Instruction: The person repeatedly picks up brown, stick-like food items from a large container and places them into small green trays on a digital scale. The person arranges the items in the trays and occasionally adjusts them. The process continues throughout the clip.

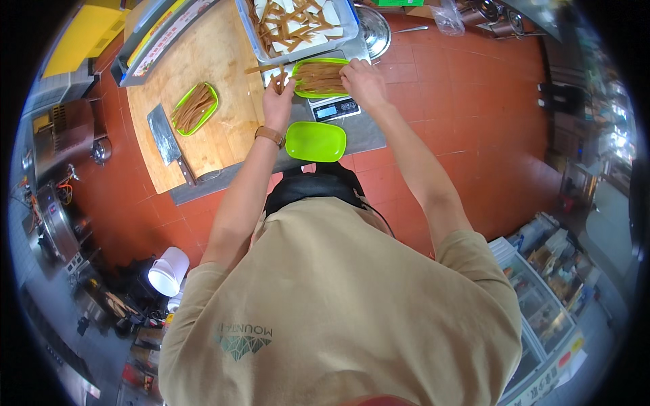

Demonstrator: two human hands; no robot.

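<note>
My left hand (277,109) grips a few brown strips of food (278,80), likely dried tofu, at the left end of a filled green tray (310,95). More brown strips (320,76) lie lengthwise in that tray, which rests on a digital kitchen scale (335,110). My right hand (364,83) has curled fingers against the strips' right ends; whether it grips any is hidden. Nearer my body, a bare green tray (316,141) lies on the grey counter. Beyond the scale, a clear plastic tub (304,53) holds loose brown strips and white pieces.
Left on the wooden board (228,111) sits another green tray (216,104) of strips (193,109). A cleaver (165,134) lies beside it, its handle towards me. A divided holder (147,56) stands at the board's far left; a metal lid (373,30) is beside the tub.
</note>
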